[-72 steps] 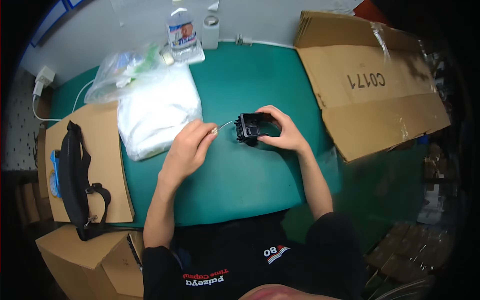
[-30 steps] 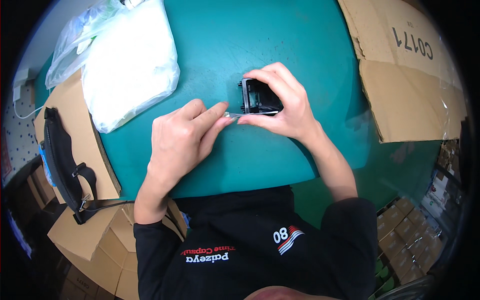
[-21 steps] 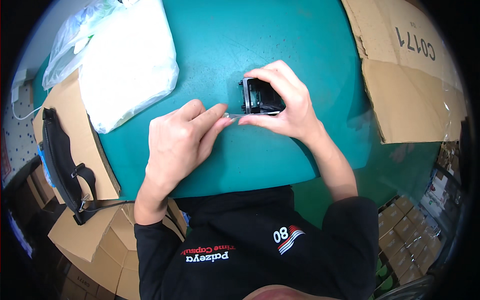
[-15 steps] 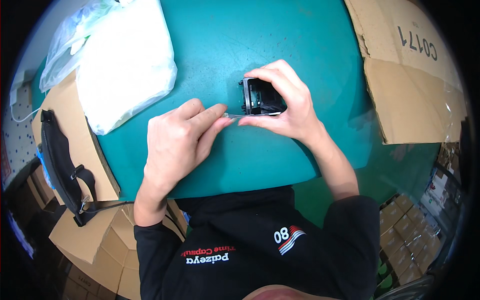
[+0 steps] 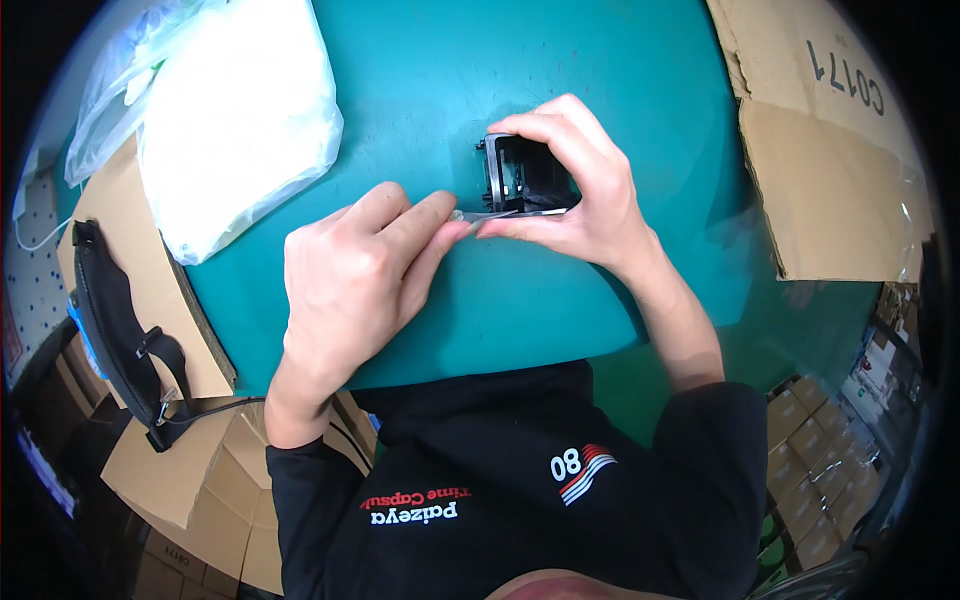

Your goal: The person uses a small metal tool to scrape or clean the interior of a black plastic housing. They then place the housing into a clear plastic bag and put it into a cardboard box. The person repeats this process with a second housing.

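A black, box-shaped plastic housing (image 5: 545, 180), hollow on the side that shows, is gripped by my right hand (image 5: 600, 200). The fingers curl over its far edge and the thumb presses along its near side. To its left, my left hand (image 5: 365, 255) is closed in a pinch between thumb and forefinger. A thin, pale, film-like strip (image 5: 484, 216) runs from that pinch along the housing's near side to my right thumb. What exactly the strip is cannot be made out. Both hands are above the green table mat (image 5: 420, 80).
A filled white plastic bag (image 5: 245, 120) lies at the far left. Beside it are a cardboard flap (image 5: 185, 300) and a black strap-like pouch (image 5: 115, 310). An open cardboard box (image 5: 820, 180) stands at the right. Below the table, at the lower left, sits another open carton (image 5: 200, 490).
Both hands and the housing sit slightly farther from me, while the whole view has shifted a little. The pinch on the strip and the grip on the housing stay much the same.
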A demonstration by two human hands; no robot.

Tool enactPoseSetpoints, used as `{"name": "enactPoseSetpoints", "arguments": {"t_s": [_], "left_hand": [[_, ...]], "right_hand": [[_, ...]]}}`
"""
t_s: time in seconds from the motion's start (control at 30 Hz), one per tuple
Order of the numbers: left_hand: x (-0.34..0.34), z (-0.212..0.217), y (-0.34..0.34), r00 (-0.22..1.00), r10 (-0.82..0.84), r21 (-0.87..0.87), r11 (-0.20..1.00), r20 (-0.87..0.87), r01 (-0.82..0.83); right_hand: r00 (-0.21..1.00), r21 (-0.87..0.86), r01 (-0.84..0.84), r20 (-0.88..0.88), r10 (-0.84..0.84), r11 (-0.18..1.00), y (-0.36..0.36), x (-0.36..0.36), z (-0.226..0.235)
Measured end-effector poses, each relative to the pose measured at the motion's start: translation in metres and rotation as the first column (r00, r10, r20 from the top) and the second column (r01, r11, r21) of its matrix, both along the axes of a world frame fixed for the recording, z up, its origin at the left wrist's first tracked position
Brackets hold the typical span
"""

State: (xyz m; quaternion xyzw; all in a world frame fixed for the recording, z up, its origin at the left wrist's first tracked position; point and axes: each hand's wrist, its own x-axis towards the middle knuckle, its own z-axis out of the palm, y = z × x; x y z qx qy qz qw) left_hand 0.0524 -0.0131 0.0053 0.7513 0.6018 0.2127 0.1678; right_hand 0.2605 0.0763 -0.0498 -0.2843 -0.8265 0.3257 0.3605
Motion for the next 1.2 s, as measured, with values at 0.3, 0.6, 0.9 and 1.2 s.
{"name": "enactPoseSetpoints", "arguments": {"t_s": [0.3, 0.6, 0.9, 1.2], "left_hand": [[-0.001, -0.002, 0.000, 1.000, 0.000, 0.006, 1.000, 0.022, 0.000], [-0.005, -0.007, -0.001, 0.997, -0.014, -0.018, 1.000, 0.075, 0.015], [-0.005, -0.002, 0.001, 0.997, -0.026, -0.028, 0.999, 0.072, 0.028], [-0.012, -0.012, 0.018, 0.996, 0.037, 0.030, 0.999, 0.077, -0.039]], "right_hand": [[1.000, 0.003, 0.003, 0.009, -0.003, 1.000, -0.001, 0.001, 0.000], [1.000, 0.008, -0.006, -0.002, 0.006, 1.000, 0.000, 0.001, 0.000], [1.000, 0.005, -0.014, 0.012, 0.014, 1.000, 0.001, 0.002, 0.002], [0.998, -0.028, 0.055, -0.004, -0.055, 0.998, -0.002, 0.001, 0.000]]}}
